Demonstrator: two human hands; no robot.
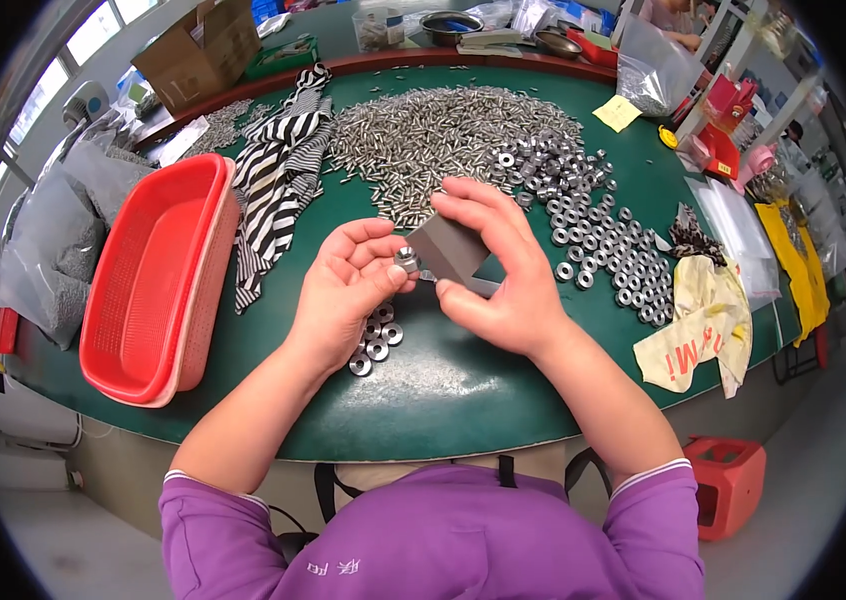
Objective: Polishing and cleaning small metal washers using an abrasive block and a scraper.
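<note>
My left hand point(341, 295) pinches a small shiny metal collar point(406, 259) between thumb and fingertips, above the middle of the green table point(463, 400). Close beside it, my right hand point(511, 275) is wrapped round a dark grey rectangular block point(451, 246), its thumb under the near edge. The block is tilted toward the collar; whether they touch I cannot tell. Several metal rings point(377, 348) lie under my left wrist. Beyond both hands spreads a large heap of small metal pins point(433, 140), with many loose metal rings point(633, 265) to its right.
Nested red plastic baskets point(155, 275) stand at the left, beside a black-and-white striped cloth point(281, 180) and bags of small parts point(58, 265). At the right lie a pale cloth point(698, 315), clear plastic bags point(740, 225) and a yellow note point(617, 113). A red stool point(728, 485) is on the floor.
</note>
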